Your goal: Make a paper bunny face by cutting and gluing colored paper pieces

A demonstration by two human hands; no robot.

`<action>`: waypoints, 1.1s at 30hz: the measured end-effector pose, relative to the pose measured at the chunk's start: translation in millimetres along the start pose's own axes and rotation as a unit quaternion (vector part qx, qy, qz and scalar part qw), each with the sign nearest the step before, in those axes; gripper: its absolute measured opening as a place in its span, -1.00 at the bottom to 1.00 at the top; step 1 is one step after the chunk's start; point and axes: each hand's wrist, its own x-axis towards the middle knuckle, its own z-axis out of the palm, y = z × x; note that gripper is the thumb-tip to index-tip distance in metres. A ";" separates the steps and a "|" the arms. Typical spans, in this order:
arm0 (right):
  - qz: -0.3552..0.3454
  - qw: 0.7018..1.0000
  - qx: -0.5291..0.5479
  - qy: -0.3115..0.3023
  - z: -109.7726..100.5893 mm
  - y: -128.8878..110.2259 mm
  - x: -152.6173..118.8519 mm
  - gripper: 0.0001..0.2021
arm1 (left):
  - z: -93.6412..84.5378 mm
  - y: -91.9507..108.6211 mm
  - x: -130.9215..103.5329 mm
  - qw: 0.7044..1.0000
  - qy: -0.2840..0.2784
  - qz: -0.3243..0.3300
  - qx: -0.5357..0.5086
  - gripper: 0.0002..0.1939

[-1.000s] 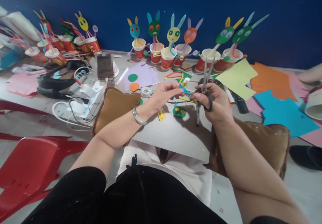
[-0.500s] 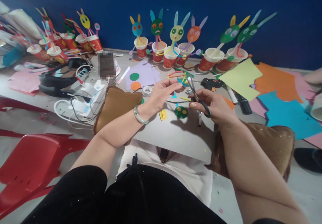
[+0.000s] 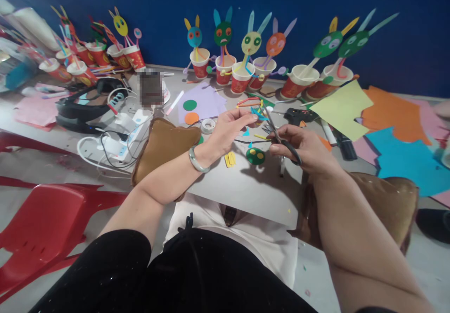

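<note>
My left hand [image 3: 230, 127] pinches a small piece of blue paper [image 3: 258, 114] above the table. Dark-handled scissors [image 3: 281, 139] are in my right hand [image 3: 304, 148], their blades pointing up and left beside the blue paper. Below the hands lies a green oval [image 3: 255, 156] with two yellow dots. Folded yellow paper [image 3: 229, 159] rests left of it, and small blue scraps [image 3: 246, 132] lie just behind. A roll of tape [image 3: 207, 125] is beside my left hand.
Red paper cups [image 3: 242, 78] with paper rabbit-like figures line the blue wall. Coloured sheets [image 3: 408, 158] spread at the right. Brown cushions [image 3: 165, 146] flank the work area. A power strip [image 3: 131, 137] with cables and a red chair [image 3: 42, 224] are at the left.
The view has shifted slightly, so most table items appear a little further right. Both hands keep their holds, and the scissor blades remain beside the blue paper.
</note>
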 end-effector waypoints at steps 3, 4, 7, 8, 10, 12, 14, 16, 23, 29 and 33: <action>0.002 1.000 0.001 0.004 0.0 -1.1 0.0 -0.40 | -0.4 -1.2 0.8 1.000 -0.001 0.004 -0.002 -0.77; 0.000 1.000 0.001 0.008 -0.3 -1.7 -0.1 -0.40 | -0.7 -1.9 1.2 1.000 0.000 0.005 0.000 -0.77; -0.001 1.000 0.003 0.027 -1.8 -4.0 -0.9 -0.40 | -2.1 -4.1 2.6 1.000 -0.002 0.007 0.013 -0.78; 0.002 0.999 0.003 0.032 -2.4 -4.6 -1.4 -0.39 | -2.5 -4.7 3.2 1.000 -0.006 0.008 0.017 -0.79; 0.010 0.999 0.005 0.035 -3.4 -5.5 -2.2 -0.39 | -3.3 -5.5 4.0 1.000 -0.015 0.012 0.020 -0.79; 0.009 0.999 0.011 0.034 -3.7 -5.4 -2.4 -0.40 | -3.6 -5.6 4.3 0.999 -0.027 0.011 0.025 -0.79; -0.007 0.998 0.026 0.051 -3.0 -4.5 -1.7 -0.43 | -3.3 -5.2 3.9 0.999 -0.038 0.001 0.033 -0.78; -0.030 0.995 0.048 0.087 -1.8 -3.1 -0.4 -0.44 | -2.7 -4.8 3.3 0.998 -0.047 -0.008 0.040 -0.79; -0.040 0.994 0.056 0.088 0.6 -2.6 -0.9 -0.45 | -1.4 -5.4 2.4 0.999 -0.030 0.005 0.026 -0.80; -0.027 0.999 0.010 0.044 1.8 -2.4 -1.5 -0.43 | -0.2 -2.8 1.6 1.000 0.010 0.021 -0.005 -0.79; -0.007 0.999 0.017 0.035 4.2 -3.9 -1.6 -0.41 | 0.2 -1.1 1.0 0.999 0.025 0.018 -0.005 -0.78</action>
